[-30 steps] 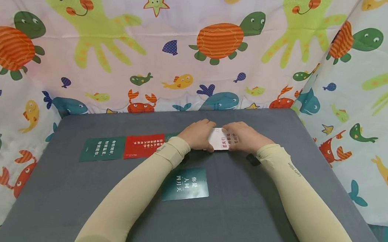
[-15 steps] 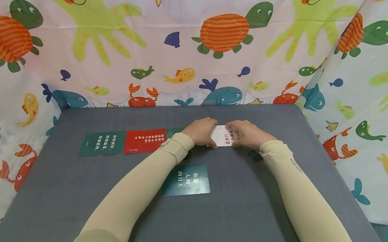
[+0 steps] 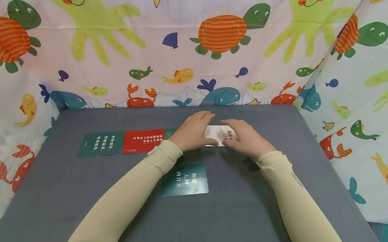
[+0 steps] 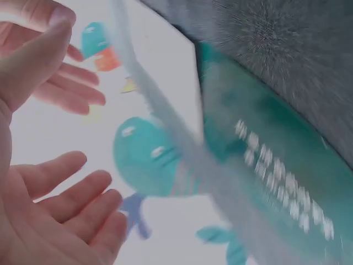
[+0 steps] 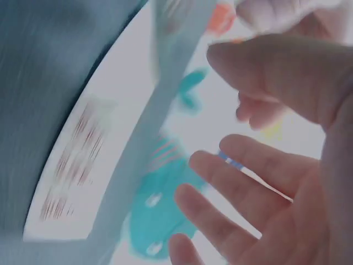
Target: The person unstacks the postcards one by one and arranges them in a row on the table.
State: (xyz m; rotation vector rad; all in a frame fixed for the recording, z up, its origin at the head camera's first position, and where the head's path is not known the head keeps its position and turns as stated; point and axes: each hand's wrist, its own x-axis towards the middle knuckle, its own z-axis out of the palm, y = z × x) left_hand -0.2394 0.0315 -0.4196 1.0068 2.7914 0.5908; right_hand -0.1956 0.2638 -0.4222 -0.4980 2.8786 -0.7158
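Observation:
A white card (image 3: 216, 132) with dark red lettering lies at the right end of a row of cards on the grey table. My left hand (image 3: 193, 133) is above its left end, thumb and fingers apart and relaxed. Over the right end, my right hand (image 3: 246, 138) overlaps part of the lettering, its fingers loosely spread. Both wrist views show the fingers holding nothing, with the white card (image 5: 83, 160) lying beyond the right hand. A green card (image 3: 170, 132) next to the white one is mostly hidden by the left hand and sleeve.
Further left in the row lie a red card (image 3: 142, 141) and another green card (image 3: 99, 144). A teal card (image 3: 184, 180) lies nearer the front, partly under the left forearm. A curtain (image 3: 182, 44) printed with sea animals hangs behind the grey table (image 3: 220, 215).
Both hands have come away from the white card's edges, and their fingers have loosened. The left hand has shifted slightly left and up. The cards stay in place.

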